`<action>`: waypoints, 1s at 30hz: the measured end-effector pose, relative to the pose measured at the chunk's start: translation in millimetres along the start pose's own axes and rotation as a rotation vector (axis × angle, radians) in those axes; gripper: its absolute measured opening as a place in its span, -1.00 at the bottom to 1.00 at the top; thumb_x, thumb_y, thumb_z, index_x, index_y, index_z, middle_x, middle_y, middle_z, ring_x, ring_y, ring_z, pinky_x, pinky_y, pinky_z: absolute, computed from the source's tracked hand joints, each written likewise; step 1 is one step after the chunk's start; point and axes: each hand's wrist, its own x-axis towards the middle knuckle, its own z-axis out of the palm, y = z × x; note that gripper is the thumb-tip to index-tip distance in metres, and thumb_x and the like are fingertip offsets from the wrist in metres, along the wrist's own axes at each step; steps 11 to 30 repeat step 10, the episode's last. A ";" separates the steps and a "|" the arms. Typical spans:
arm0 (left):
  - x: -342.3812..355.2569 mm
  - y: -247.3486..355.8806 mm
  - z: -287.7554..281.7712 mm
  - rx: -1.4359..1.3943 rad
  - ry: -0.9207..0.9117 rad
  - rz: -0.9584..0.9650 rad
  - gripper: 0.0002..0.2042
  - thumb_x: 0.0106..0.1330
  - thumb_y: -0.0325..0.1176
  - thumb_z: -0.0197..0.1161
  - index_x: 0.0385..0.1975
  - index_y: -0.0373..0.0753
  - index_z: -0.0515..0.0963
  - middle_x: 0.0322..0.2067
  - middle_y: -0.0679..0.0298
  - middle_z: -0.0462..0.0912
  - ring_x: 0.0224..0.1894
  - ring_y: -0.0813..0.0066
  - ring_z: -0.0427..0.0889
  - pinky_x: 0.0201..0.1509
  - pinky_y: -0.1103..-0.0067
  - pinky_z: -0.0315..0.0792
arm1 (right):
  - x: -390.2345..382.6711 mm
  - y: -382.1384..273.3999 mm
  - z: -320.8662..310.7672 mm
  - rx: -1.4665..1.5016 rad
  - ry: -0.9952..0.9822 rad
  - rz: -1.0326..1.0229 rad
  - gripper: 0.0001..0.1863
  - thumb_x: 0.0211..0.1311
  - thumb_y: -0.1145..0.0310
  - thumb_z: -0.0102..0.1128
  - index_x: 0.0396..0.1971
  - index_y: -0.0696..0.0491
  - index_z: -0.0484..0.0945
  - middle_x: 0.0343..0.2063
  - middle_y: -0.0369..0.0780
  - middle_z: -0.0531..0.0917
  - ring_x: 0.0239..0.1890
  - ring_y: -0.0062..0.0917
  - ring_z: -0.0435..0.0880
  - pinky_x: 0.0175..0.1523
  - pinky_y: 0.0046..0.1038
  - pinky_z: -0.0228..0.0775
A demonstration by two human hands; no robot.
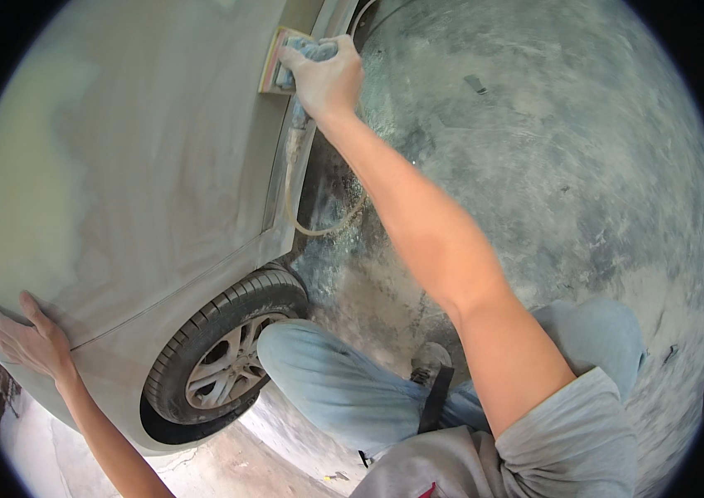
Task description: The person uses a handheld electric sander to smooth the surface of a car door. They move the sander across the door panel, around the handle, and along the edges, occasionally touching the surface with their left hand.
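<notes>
My right hand [328, 76] is wrapped round a dusty air sander [285, 76], its flat pad pressed against the lower side of a car body panel [177, 141]. From the sander's tail a pale hose [289, 178] hangs and loops toward the floor. My left hand [32, 339] lies flat on the panel at the lower left, fingers spread, above the wheel. A yellowish filler patch [28, 183] covers the panel's left part, with grey, dull, dusty surface around it.
Below the panel sits a wheel [223, 353] with a black tyre and dusty spoked rim, close to my bent left knee [327, 378]. The stained concrete floor [551, 166] carries a small dark scrap [475, 84]. The hose curves between the car and my right arm.
</notes>
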 end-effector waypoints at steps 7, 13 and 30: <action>-1.8 0.3 3.1 -0.040 0.029 0.007 -0.13 0.62 0.36 -0.01 0.65 -0.26 0.23 0.65 -0.04 0.20 0.69 -0.01 0.14 0.73 0.16 -0.03 | -82.1 28.9 -3.6 -0.008 -0.099 0.032 -0.36 0.00 0.09 0.69 0.00 0.07 0.57 -0.06 0.05 0.67 0.03 0.04 0.72 0.14 0.03 0.56; -6.2 -4.4 3.3 -0.043 0.026 0.020 -0.13 0.62 0.36 -0.02 0.66 -0.23 0.22 0.65 -0.04 0.20 0.69 -0.01 0.13 0.74 0.16 -0.04 | -133.1 45.2 -3.6 -0.045 -0.137 -0.034 -0.35 0.07 0.11 0.67 0.10 0.01 0.55 0.02 0.03 0.65 0.06 0.01 0.72 0.26 0.01 0.55; -6.2 -4.4 3.3 -0.043 0.026 0.020 -0.13 0.62 0.36 -0.02 0.66 -0.23 0.22 0.65 -0.04 0.20 0.69 -0.01 0.13 0.74 0.16 -0.04 | -133.1 45.2 -3.6 -0.045 -0.137 -0.034 -0.35 0.07 0.11 0.67 0.10 0.01 0.55 0.02 0.03 0.65 0.06 0.01 0.72 0.26 0.01 0.55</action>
